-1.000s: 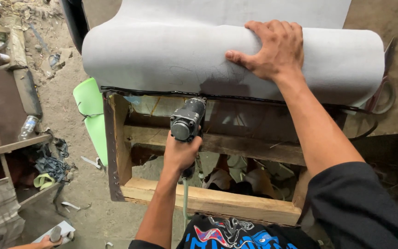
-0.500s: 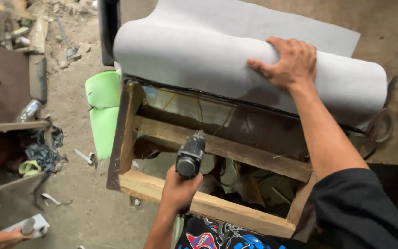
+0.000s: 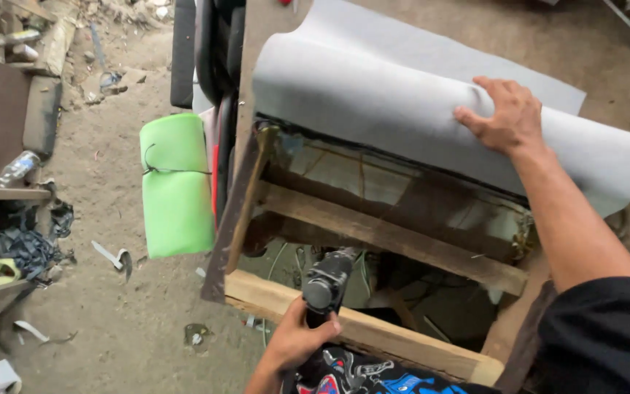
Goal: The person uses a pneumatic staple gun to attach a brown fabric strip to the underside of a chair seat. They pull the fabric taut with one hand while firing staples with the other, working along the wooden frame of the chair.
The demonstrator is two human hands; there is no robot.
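- Even, soft daylight; no glare.
- Deep shadow inside the bare wooden frame (image 3: pixel 373 226), toward five o'clock.
- Slight blur on the dirt floor (image 3: pixel 111 306) around nine o'clock.

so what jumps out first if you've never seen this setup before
The right hand presses flat on a big grey rolled sheet draped over the far edge of a bare wooden frame. At the near rail, the left hand grips a pneumatic stapler. A bright green foam roll stands left.

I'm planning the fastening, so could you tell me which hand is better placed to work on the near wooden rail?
Probably the left hand: it grips the staple gun above the wooden rail. The right hand presses the grey sheet.
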